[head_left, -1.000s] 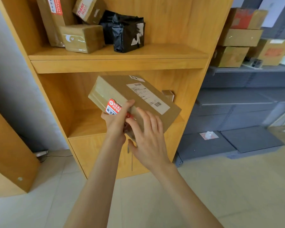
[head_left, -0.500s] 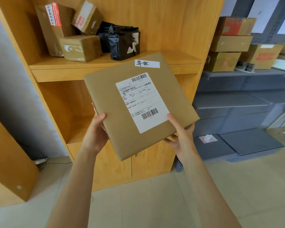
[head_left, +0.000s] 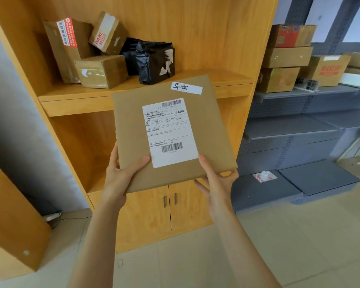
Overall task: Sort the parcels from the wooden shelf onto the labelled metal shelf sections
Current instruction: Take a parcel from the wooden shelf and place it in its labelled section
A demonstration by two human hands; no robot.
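Parcel: flat square brown-paper parcel point(head_left: 175, 132), held face-up and tilted toward the camera, in front of the light wooden shelf unit point(head_left: 216, 38), clear of its boards.
Small label: white strip point(head_left: 186, 88) at parcel top edge, handwritten black chars "异常".
Main label: white printed shipping label point(head_left: 170, 132), barcode at top and bottom; header reads "业务类型"; remaining print too small to read.
L hand: left hand point(head_left: 121, 175) grips lower-left corner; thumb lies flat on top face, fingers curl behind the edge.
R hand: right hand point(head_left: 216, 179) grips lower-right edge; thumb on top face touching label corner, fingers spread under the parcel.
Upper wooden shelf: tall brown envelope w/ red-and-white tape point(head_left: 64, 48), chars not legible; tilted brown carton w/ red print point(head_left: 108, 34), partly readable; taped brown carton point(head_left: 102, 70); black plastic-wrapped parcel point(head_left: 154, 61).
Metal shelf: grey perforated-back metal shelf unit point(head_left: 299, 125) to the right; stacked brown cartons point(head_left: 287, 57) on top tier, one carton w/ red lettering point(head_left: 328, 69), blurred.
Floor tier: red-and-white sticker point(head_left: 263, 176) on grey base, text unreadable.
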